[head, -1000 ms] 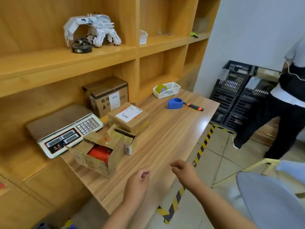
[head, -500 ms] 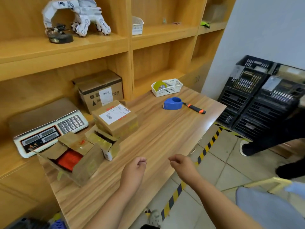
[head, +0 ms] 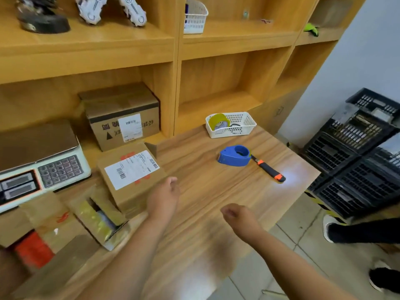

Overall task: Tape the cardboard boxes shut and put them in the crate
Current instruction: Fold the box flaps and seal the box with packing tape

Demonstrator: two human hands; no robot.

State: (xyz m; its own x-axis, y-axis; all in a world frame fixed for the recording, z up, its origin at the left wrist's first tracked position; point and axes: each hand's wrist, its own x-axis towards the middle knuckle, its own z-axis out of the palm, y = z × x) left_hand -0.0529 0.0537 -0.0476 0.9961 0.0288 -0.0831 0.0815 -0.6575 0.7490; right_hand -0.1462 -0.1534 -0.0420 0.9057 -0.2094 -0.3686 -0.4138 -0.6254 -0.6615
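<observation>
Wooden table (head: 216, 191): four cardboard boxes (head: 129, 172) (head: 121, 118) (head: 101, 219) (head: 32, 234), one tape dispenser (head: 234, 155).

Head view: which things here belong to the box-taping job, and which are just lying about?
For the job: labelled box, small open box, open box with red contents, blue tape dispenser, black crates.
Lying about: scale, utility knife, white basket, white robot hand on the shelf.

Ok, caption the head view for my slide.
Empty left hand and right hand above the table, labelled box and tape dispenser nearby.
</observation>
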